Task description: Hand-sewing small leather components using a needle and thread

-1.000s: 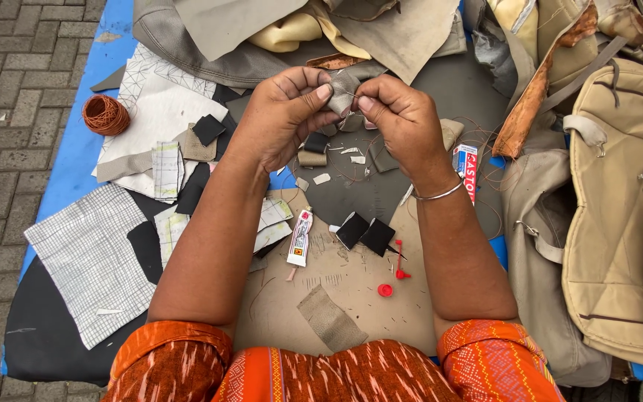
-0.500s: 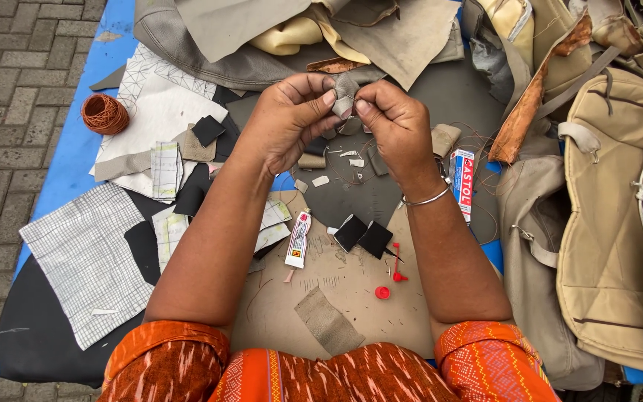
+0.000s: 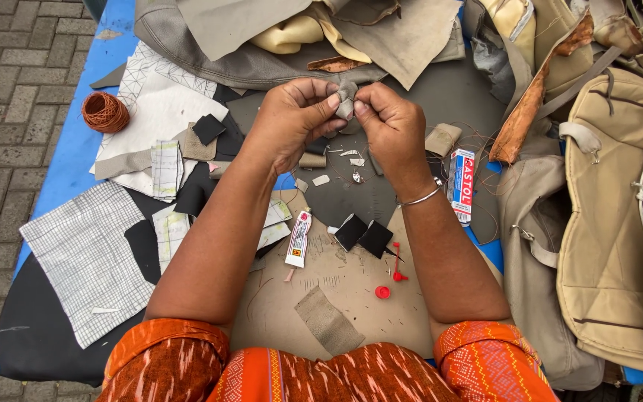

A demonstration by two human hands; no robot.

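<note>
Thread wound into an orange ball lies far left on the blue sheet, near a checked fabric piece and white paper patterns. Moving right, the left hand is closed in a pinch on a small grey fabric scrap, held above the dark mat in the middle. The right hand, with a metal bangle at the wrist, pinches the same scrap from the other side, fingertips touching it. Below the hands lie a glue tube, two black squares and a red cap on a tan board. Further right sit a glue box and a beige bag.
</note>
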